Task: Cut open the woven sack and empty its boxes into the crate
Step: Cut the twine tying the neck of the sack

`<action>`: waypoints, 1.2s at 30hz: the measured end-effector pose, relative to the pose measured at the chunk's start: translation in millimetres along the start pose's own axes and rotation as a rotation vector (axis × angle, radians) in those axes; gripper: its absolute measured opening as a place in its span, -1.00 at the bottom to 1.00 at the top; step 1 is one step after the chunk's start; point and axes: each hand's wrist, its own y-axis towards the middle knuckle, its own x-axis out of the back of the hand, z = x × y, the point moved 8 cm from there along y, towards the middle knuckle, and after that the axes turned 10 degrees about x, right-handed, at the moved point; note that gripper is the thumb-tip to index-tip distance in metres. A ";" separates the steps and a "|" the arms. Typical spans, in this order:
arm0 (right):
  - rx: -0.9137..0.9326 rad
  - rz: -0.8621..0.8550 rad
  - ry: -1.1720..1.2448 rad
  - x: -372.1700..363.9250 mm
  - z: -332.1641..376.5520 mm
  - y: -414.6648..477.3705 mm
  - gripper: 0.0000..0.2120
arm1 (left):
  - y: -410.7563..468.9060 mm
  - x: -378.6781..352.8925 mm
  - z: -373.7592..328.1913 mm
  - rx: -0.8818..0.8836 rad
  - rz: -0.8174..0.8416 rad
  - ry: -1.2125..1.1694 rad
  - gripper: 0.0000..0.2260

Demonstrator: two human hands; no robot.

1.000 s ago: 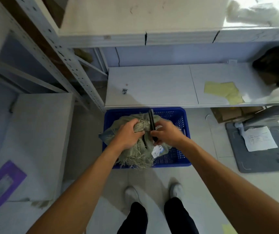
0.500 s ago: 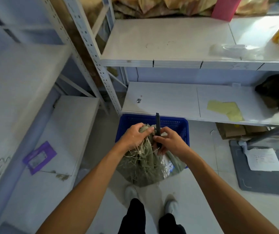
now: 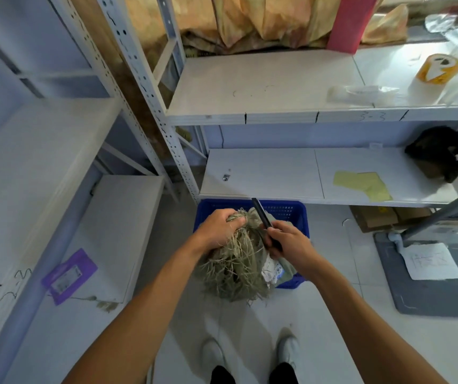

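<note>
The left hand [image 3: 219, 228] grips the bunched, frayed neck of the sack [image 3: 236, 275], fingers curled tight around the loose strands. The right hand [image 3: 288, 242] is closed round the handle of a black cutter [image 3: 261, 213], whose far end points up and away, lying against the sack's neck just right of the left hand. The sack hangs from that grip over the near edge of the crate [image 3: 288, 209], its lower part in front of the crate above the floor. A white label [image 3: 272, 270] shows on its right side. No boxes can be seen.

The blue crate stands on the floor, partly under the front edge of the lowest shelf [image 3: 264, 173]. On that shelf, a small metal piece [image 3: 225, 177] lies near the left end, yellow paper [image 3: 363, 184] sits at the front edge towards the right, and a dark bag [image 3: 441, 153] sits at the right end. A purple card [image 3: 68, 275] lies on the left-hand shelf.
</note>
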 end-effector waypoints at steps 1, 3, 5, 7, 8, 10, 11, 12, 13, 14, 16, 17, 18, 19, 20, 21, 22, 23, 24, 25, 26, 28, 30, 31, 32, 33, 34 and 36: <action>-0.001 -0.002 0.002 -1.6 -0.8 -1.2 -0.74 | 2.0 3.6 3.6 0.002 -0.024 -0.032 -0.57; -0.006 -0.004 0.023 -5.7 -2.6 -3.7 -0.71 | 4.7 10.3 7.6 -0.003 -0.061 -0.110 -0.42; -0.001 -0.006 0.066 -10.6 -2.1 -6.6 -0.69 | -1.7 18.6 1.9 -0.029 -0.091 -0.156 -0.43; 0.019 -0.004 0.095 -14.3 0.7 -10.8 -0.68 | -7.1 24.2 -2.6 -0.057 -0.109 -0.186 -0.51; 0.031 -0.003 0.100 -15.9 2.0 -13.2 -0.68 | -9.0 26.9 -3.6 -0.071 -0.122 -0.184 -0.53; 0.052 -0.004 0.104 -18.5 4.6 -17.4 -0.69 | -13.4 30.2 -5.5 -0.082 -0.136 -0.181 -0.56; 0.064 -0.005 0.106 -19.6 6.3 -18.7 -0.71 | -14.5 30.2 -6.3 -0.087 -0.134 -0.185 -0.58; 0.080 -0.002 0.110 -21.1 8.5 -19.6 -0.72 | -15.5 30.2 -7.6 -0.098 -0.134 -0.189 -0.60; 0.092 0.003 0.117 -23.0 10.3 -20.1 -0.74 | -16.7 30.0 -8.8 -0.108 -0.135 -0.197 -0.61; 0.097 0.006 0.124 -24.7 11.4 -21.0 -0.76 | -17.5 29.6 -9.5 -0.118 -0.135 -0.212 -0.63; 0.101 0.023 0.125 -27.4 13.3 -23.9 -0.81 | -21.1 27.9 -8.9 -0.115 -0.127 -0.240 -0.65; 0.110 0.039 0.122 -28.6 14.3 -25.4 -0.83 | -23.0 27.3 -8.4 -0.112 -0.128 -0.247 -0.65; 0.121 0.053 0.119 -29.9 15.9 -27.3 -0.84 | -24.0 26.4 -7.5 -0.115 -0.129 -0.255 -0.63; 0.132 0.061 0.114 -30.8 17.1 -29.1 -0.84 | -24.7 25.3 -6.2 -0.112 -0.131 -0.258 -0.62; 0.140 0.060 0.110 -31.2 18.0 -30.5 -0.84 | -25.0 24.6 -4.0 -0.111 -0.131 -0.263 -0.62; 0.145 0.052 0.103 -31.0 18.2 -31.6 -0.83 | -25.7 24.1 -2.3 -0.109 -0.129 -0.272 -0.63; 0.147 0.041 0.094 -30.8 18.0 -32.9 -0.83 | -27.2 23.3 -1.8 -0.110 -0.126 -0.286 -0.66; 0.148 0.030 0.086 -30.8 17.7 -34.2 -0.82 | -29.0 22.9 -0.8 -0.110 -0.125 -0.302 -0.69; 0.149 0.021 0.078 -30.9 17.3 -35.5 -0.81 | -29.5 22.6 0.8 -0.106 -0.127 -0.316 -0.70; 0.151 0.015 0.073 -31.4 17.1 -37.2 -0.80 | -30.1 22.3 2.9 -0.097 -0.132 -0.323 -0.68; 0.153 0.010 0.067 -31.7 16.9 -39.1 -0.80 | -30.1 21.5 4.9 -0.089 -0.133 -0.330 -0.66; 0.157 0.000 0.059 -32.7 16.6 -42.2 -0.78 | -29.9 20.4 9.3 -0.074 -0.146 -0.344 -0.62; 0.157 -0.007 0.058 -34.2 16.3 -43.7 -0.77 | -31.0 20.1 11.5 -0.061 -0.157 -0.363 -0.59; 0.156 -0.010 0.059 -34.9 16.4 -43.9 -0.77 | -31.5 19.6 11.5 -0.058 -0.155 -0.375 -0.59; 0.154 -0.011 0.061 -35.8 17.1 -44.5 -0.77 | -32.5 19.8 11.2 -0.058 -0.159 -0.383 -0.59; 0.155 -0.009 0.064 -36.6 18.0 -45.1 -0.77 | -32.9 19.7 10.9 -0.063 -0.160 -0.394 -0.58; 0.157 -0.009 0.064 -37.2 19.3 -46.0 -0.78 | -34.2 19.2 9.4 -0.066 -0.150 -0.410 -0.59; 0.169 -0.015 0.064 -37.2 22.7 -47.7 -0.80 | -37.1 18.8 7.0 -0.072 -0.134 -0.443 -0.59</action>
